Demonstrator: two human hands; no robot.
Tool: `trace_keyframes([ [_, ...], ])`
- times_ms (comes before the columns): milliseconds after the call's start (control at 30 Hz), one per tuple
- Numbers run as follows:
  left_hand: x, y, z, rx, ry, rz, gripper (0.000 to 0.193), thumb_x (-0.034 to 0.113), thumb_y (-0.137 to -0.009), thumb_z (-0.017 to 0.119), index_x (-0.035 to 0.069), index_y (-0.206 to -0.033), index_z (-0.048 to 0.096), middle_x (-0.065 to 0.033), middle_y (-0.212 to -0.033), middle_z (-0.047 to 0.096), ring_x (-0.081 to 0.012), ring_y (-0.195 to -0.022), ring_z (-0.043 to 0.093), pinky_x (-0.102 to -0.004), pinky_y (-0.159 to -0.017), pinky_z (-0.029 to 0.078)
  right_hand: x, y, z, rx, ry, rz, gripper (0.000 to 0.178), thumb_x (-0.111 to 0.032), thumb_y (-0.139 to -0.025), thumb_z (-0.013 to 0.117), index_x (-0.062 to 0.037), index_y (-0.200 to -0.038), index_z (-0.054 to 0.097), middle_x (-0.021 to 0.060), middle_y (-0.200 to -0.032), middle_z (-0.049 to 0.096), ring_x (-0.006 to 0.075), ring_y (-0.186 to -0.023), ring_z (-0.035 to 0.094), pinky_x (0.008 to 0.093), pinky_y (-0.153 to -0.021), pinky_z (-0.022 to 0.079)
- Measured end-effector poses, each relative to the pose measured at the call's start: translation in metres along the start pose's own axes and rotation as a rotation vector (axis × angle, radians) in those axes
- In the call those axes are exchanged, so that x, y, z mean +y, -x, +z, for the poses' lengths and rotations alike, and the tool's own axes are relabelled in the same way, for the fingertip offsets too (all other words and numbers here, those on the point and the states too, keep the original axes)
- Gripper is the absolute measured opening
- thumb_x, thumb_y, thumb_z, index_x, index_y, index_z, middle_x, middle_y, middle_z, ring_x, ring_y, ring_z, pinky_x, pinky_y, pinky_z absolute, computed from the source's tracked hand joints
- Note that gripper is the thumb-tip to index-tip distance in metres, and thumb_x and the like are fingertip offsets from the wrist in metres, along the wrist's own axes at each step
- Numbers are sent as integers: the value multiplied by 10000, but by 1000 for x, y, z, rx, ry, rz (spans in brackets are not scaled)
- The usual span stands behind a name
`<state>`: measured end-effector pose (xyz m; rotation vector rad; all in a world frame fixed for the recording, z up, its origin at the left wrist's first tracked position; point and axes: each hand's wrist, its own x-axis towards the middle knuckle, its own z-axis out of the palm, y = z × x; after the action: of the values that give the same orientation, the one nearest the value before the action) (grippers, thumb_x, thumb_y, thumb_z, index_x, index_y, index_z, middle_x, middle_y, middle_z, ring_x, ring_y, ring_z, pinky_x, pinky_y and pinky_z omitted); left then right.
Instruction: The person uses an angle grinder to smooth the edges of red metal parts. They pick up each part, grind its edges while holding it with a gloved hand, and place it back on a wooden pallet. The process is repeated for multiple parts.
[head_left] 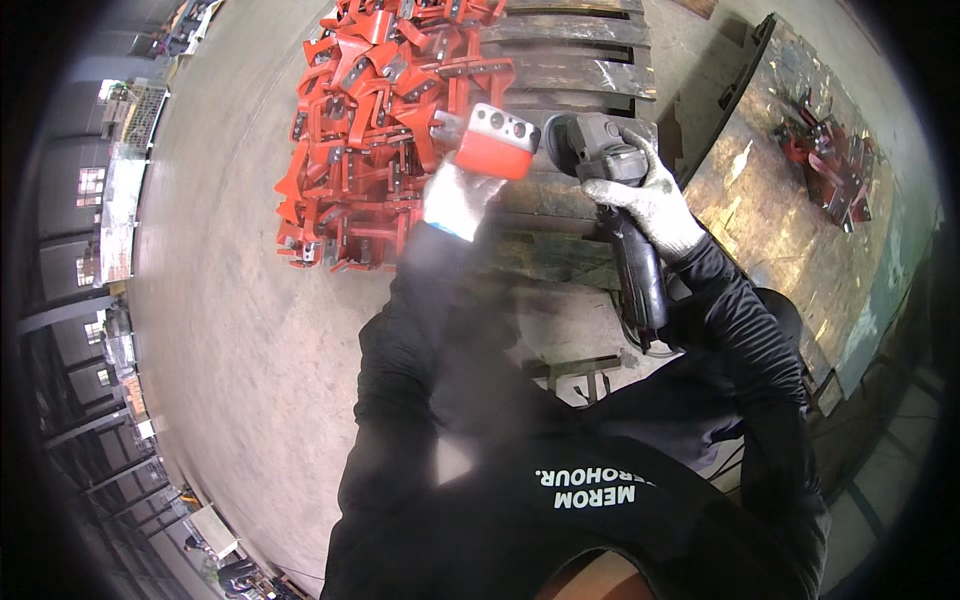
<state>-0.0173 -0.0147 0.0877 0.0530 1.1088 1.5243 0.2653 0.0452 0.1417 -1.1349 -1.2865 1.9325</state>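
Note:
My left hand (455, 197), in a white work glove, is closed on a red metal bracket (497, 158). A bare silvery face with dark round holes shows along the bracket's upper side. Gloved as well, my right hand (652, 195) wraps round the head end of an angle grinder (632, 262). The grinder's black body slants down toward my right forearm. Its disc (563, 143) faces the bracket, with a small gap seeming to lie between them. My left fingers are partly hidden behind the bracket.
Many red metal brackets (350, 130) are heaped at the far left on a wooden pallet (570, 75). On the right stands a worn wooden-topped table (745, 205) with a cluster of red and dark metal parts (830, 165). A dark cable (640, 345) hangs below the grinder.

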Motion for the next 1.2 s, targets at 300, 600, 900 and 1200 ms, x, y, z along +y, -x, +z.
trace_keyframes([
  [300, -36, 7, 19, -162, -25, -127, 383, 369, -1098, 477, 99, -1352, 574, -94, -1259, 633, -249, -1128, 647, -412, -958, 576, 4, -9, 34, 35, 258, -395, 1031, -207, -672, 979, 11, -1510, 419, 166, -1421, 582, 217, -1298, 568, 361, -1111, 455],
  [600, -52, -7, 4, -122, -98, -55, 497, 466, -1101, 420, 83, -1383, 565, -111, -1296, 647, -275, -1147, 647, -441, -1004, 547, 4, -12, 33, -7, 213, -392, 1035, -221, -676, 983, 14, -1512, 420, 163, -1425, 581, 217, -1302, 567, 356, -1117, 452],
  [900, -40, 7, 17, -125, -50, -45, 495, 450, -1101, 422, 62, -1375, 563, -132, -1285, 645, -280, -1133, 649, -445, -1006, 547, 6, -6, 32, -19, 186, -314, 1048, -222, -673, 986, 18, -1515, 409, 164, -1414, 583, 213, -1288, 569, 358, -1114, 457],
  [1200, -46, -11, -4, -307, -59, -121, 452, 331, -1130, 358, 88, -1502, 437, -121, -1327, 608, -262, -1162, 653, -361, -902, 614, -2, -4, 40, -29, 261, -365, 1046, -218, -667, 987, 18, -1510, 413, 162, -1416, 580, 226, -1294, 568, 365, -1116, 455],
])
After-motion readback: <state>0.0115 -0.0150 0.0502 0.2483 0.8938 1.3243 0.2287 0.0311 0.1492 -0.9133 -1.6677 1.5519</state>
